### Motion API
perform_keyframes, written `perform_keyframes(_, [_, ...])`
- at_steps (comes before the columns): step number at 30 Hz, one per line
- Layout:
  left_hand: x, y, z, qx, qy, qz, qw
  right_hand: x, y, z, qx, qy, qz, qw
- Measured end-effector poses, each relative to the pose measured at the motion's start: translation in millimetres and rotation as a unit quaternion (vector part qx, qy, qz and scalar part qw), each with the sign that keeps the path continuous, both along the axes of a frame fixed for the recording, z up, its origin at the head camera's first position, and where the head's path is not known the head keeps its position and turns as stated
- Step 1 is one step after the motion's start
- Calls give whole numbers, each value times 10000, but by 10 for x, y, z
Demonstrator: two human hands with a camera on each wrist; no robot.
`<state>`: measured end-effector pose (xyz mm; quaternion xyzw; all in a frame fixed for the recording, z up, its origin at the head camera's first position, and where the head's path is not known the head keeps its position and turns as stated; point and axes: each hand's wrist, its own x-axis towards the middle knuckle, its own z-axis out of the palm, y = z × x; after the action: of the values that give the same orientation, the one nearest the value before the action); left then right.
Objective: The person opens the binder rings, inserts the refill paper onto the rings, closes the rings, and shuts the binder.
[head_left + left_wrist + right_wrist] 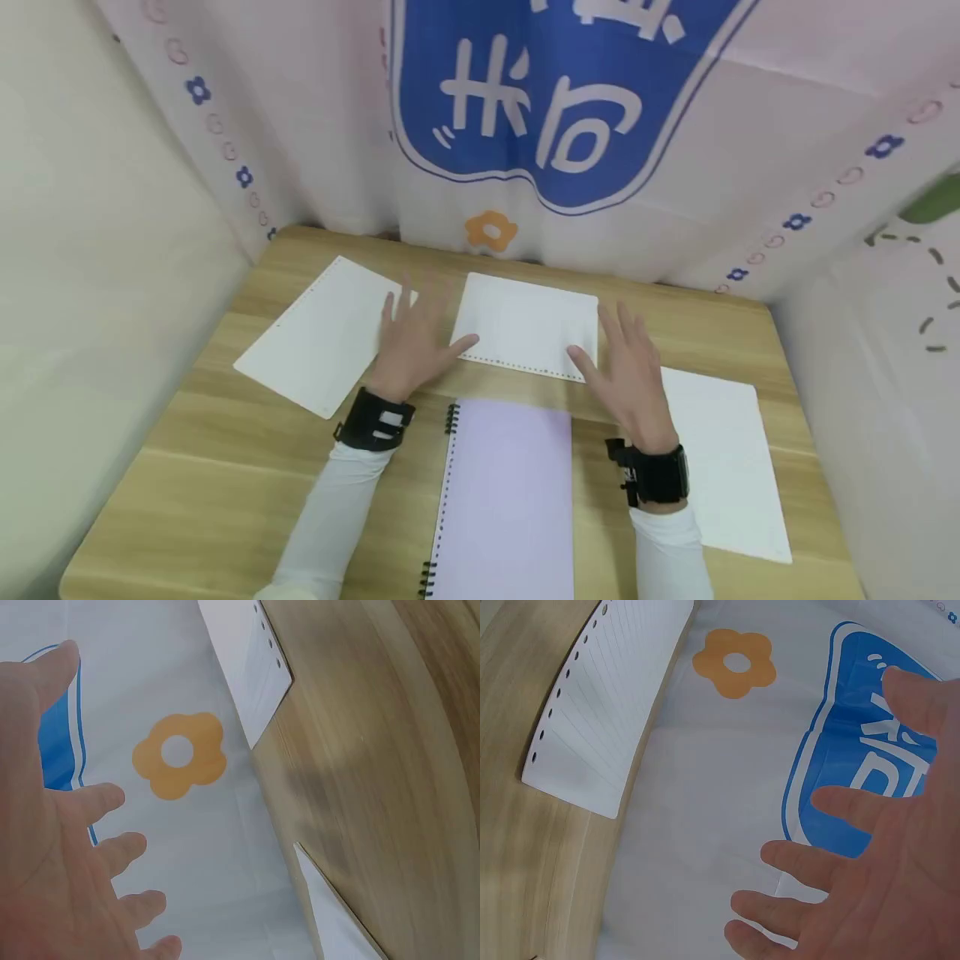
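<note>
My left hand (pixel 412 350) is raised over the table between two sheets of paper, its fingers spread and straight, holding nothing. The right hand (pixel 630 379) mirrors it, fingers apart, near the right end of the middle sheet (pixel 528 321). That sheet is white, with a row of punched holes along its near edge; faint ruled lines show on it in the right wrist view. Left of it a second hole-punched sheet (pixel 315 333) lies at an angle, partly overlapped by the left fingers. Between the forearms lies a spiral notebook (pixel 510 500) with a plain lilac page or cover.
A third white sheet (pixel 727 458) lies at the right, partly behind the right wrist. The wooden table (pixel 187 492) meets a hanging cloth (pixel 330 150) with a blue emblem and an orange flower (pixel 491 231) at its far edge. Pale walls stand at both sides.
</note>
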<state>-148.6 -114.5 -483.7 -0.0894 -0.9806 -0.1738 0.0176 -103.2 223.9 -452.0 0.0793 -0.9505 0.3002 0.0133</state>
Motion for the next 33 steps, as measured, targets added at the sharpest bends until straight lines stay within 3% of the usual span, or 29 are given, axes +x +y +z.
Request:
perform_keyframes(3, [117, -59, 25, -222, 145, -59, 9996, 78, -90, 3, 13, -151, 167, 9997])
perform_keyframes(7, [97, 208, 94, -288, 238, -497, 9981, 232, 122, 141, -73, -176, 37, 9998])
perform_keyframes(10, [201, 204, 169, -368, 139, -478, 9981, 305, 144, 167, -367, -309, 180, 9987])
perform_keyframes(14, [423, 21, 236, -355, 224, -410, 9983, 367, 73, 95, -670, -517, 460, 9953])
perform_keyframes(18, [729, -123, 242, -181, 500, -607, 9967, 441, -10, -12, -648, -681, 738, 9928])
perform_keyframes(22, [1030, -32, 211, -173, 583, -986, 9933, 538, -42, -155, -621, -813, 895, 9907])
perform_keyframes(24, [1210, 64, 209, -198, 377, -1184, 9920, 576, -67, -221, -583, -864, 954, 9900])
perform_keyframes(26, [1404, 176, 214, -258, -53, -1420, 9895, 603, -87, -279, -508, -963, 976, 9893])
perform_keyframes(29, [1664, 344, 201, -510, -723, -1853, 9787, 613, -100, -366, -339, -1187, 923, 9880])
perform_keyframes(33, [1837, 516, 156, -986, -1206, -2176, 9635, 595, -90, -450, -254, -1327, 799, 9876])
